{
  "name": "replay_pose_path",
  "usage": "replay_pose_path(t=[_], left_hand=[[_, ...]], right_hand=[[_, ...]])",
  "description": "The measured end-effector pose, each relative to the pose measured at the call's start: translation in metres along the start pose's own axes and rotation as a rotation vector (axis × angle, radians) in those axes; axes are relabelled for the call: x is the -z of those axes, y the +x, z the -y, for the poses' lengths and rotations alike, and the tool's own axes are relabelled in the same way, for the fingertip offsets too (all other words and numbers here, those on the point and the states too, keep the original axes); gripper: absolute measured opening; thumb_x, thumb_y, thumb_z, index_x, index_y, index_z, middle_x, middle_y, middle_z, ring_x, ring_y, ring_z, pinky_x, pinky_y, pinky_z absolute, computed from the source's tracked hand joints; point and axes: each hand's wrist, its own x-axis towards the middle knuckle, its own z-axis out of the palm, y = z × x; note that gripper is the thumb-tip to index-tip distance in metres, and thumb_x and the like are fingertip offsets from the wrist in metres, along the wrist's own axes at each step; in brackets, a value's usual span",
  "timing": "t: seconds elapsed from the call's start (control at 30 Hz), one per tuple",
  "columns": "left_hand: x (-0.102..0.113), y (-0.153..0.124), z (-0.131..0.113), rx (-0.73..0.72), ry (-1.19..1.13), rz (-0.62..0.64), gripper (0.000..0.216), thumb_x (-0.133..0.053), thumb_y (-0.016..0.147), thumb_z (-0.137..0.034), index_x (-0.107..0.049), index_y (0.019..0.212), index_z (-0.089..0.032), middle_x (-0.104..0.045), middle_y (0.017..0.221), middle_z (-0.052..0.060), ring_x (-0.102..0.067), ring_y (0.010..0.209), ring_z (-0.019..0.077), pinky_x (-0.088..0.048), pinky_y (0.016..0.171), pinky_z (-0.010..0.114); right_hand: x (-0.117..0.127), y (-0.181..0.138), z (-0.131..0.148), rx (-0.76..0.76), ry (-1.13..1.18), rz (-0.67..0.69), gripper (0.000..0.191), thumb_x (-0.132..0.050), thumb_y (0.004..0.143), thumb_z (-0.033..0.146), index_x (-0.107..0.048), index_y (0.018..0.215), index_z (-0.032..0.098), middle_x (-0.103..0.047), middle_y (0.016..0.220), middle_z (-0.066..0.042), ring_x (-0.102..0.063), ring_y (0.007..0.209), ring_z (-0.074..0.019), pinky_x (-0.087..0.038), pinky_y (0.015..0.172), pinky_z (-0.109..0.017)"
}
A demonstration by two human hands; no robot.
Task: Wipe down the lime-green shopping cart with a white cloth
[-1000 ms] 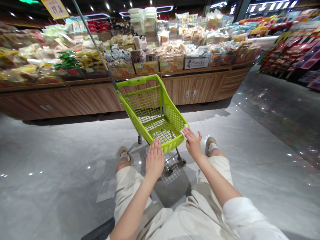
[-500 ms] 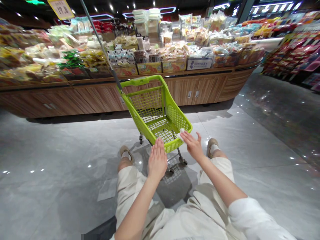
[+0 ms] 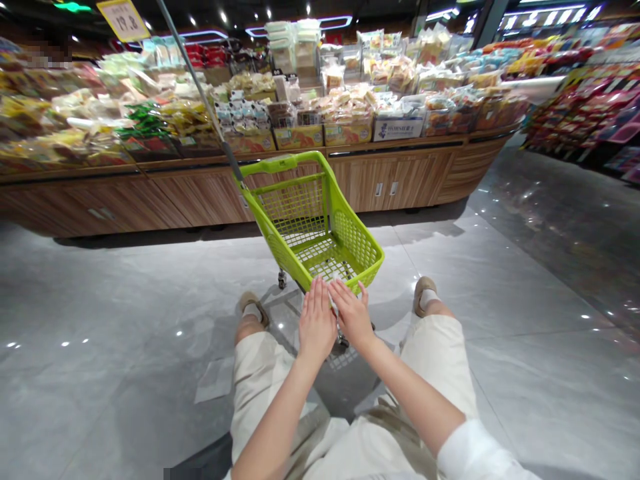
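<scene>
A green shopping cart stands in front of me, its near rim under my hands. My left hand lies over that rim, fingers straight and side by side; its thumb is hidden. Right beside it, my right hand presses a white tissue against the rim, with the thumb lifted apart. Only small bits of the tissue show around the fingertips. The basket's slatted floor is visible beyond my fingers.
Behind the cart runs a wooden display counter piled with packaged foods. A grey pole with a yellow-edged price sign rises at the cart's left. My shoes rest on the grey tiled floor, and colourful racks stand at right.
My right hand has slid left along the near rim with the tissue, from the right corner to beside my left hand. The left hand and the cart have stayed nearly in place.
</scene>
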Motion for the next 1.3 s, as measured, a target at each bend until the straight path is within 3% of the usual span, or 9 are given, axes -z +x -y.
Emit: replay_pose_path(t=[0.13,0.33,0.43,0.63,0.7,0.77,0.87,1.03,1.3], left_hand=[[0.001,-0.003,0.005,-0.005,0.003,-0.006,0.067,-0.038,0.092,-0.013,-0.018,0.155,-0.007,-0.025,0.162,0.016,-0.018,0.152,0.0243,-0.029,0.121,0.045],[0.002,-0.004,0.002,-0.025,-0.011,-0.001,0.068,-0.038,0.092,-0.012,-0.017,0.156,-0.007,-0.026,0.163,0.015,-0.018,0.152,0.0246,-0.029,0.121,0.045],[0.003,-0.003,-0.004,-0.019,-0.024,0.002,0.068,-0.039,0.092,-0.013,-0.017,0.155,-0.006,-0.024,0.163,0.016,-0.016,0.152,0.0246,-0.029,0.122,0.045],[0.001,-0.002,-0.008,-0.01,-0.025,0.007,0.072,-0.041,0.089,-0.013,-0.014,0.155,-0.005,-0.022,0.163,0.018,-0.013,0.153,0.0254,-0.027,0.122,0.047],[0.001,-0.003,-0.006,-0.004,-0.026,0.008,0.072,-0.04,0.089,-0.011,-0.015,0.156,-0.006,-0.023,0.163,0.018,-0.014,0.153,0.0254,-0.028,0.122,0.047],[0.002,-0.004,-0.004,-0.002,-0.021,0.013,0.071,-0.039,0.089,-0.01,-0.015,0.156,-0.007,-0.023,0.163,0.017,-0.015,0.152,0.0249,-0.028,0.122,0.047],[0.004,-0.004,-0.002,-0.007,-0.014,0.022,0.071,-0.039,0.09,-0.011,-0.013,0.156,-0.007,-0.023,0.163,0.017,-0.015,0.153,0.0237,-0.028,0.122,0.045],[0.003,-0.001,-0.005,-0.025,-0.028,0.024,0.072,-0.04,0.09,-0.011,-0.012,0.156,-0.007,-0.022,0.163,0.016,-0.015,0.153,0.0237,-0.028,0.122,0.045],[0.002,0.002,-0.003,-0.037,-0.038,0.032,0.07,-0.039,0.091,-0.012,-0.014,0.155,-0.005,-0.022,0.163,0.017,-0.013,0.153,0.0234,-0.026,0.123,0.044]], right_hand=[[0.018,-0.001,-0.041,0.097,-0.058,0.05,0.072,-0.038,0.08,0.0,-0.044,0.146,0.026,-0.057,0.143,-0.006,-0.043,0.14,-0.0175,0.003,0.12,-0.049],[0.05,0.002,-0.127,-0.116,-0.192,-0.033,0.075,-0.04,0.073,-0.002,-0.049,0.141,0.03,-0.058,0.142,-0.004,-0.042,0.141,-0.02,-0.004,0.117,-0.054],[0.043,0.003,-0.116,-0.191,-0.186,-0.073,0.073,-0.039,0.075,-0.001,-0.05,0.14,0.027,-0.06,0.141,-0.006,-0.045,0.139,-0.0203,-0.009,0.116,-0.054],[0.007,-0.005,-0.016,-0.062,-0.056,-0.024,0.07,-0.039,0.08,0.003,-0.042,0.147,0.022,-0.056,0.144,-0.009,-0.042,0.141,-0.0187,-0.011,0.118,-0.047],[0.004,-0.007,-0.002,-0.011,-0.035,0.003,0.068,-0.04,0.083,0.005,-0.041,0.148,0.022,-0.054,0.146,-0.009,-0.041,0.142,-0.0183,-0.012,0.118,-0.045],[0.009,-0.006,-0.011,0.056,-0.039,0.029,0.068,-0.04,0.082,0.003,-0.042,0.147,0.023,-0.055,0.145,-0.007,-0.042,0.141,-0.0178,-0.01,0.119,-0.046],[0.027,0.0,-0.06,0.105,-0.102,0.047,0.071,-0.039,0.078,-0.001,-0.049,0.143,0.026,-0.061,0.139,-0.005,-0.046,0.138,-0.0172,-0.006,0.119,-0.047],[0.058,0.013,-0.146,-0.06,-0.238,0.017,0.07,-0.04,0.073,-0.003,-0.057,0.134,0.028,-0.062,0.137,-0.003,-0.046,0.138,-0.0191,-0.005,0.117,-0.05],[0.054,0.009,-0.149,-0.115,-0.153,-0.032,0.063,-0.038,0.075,0.0,-0.06,0.129,0.026,-0.064,0.135,-0.004,-0.05,0.134,-0.017,-0.012,0.116,-0.046]])
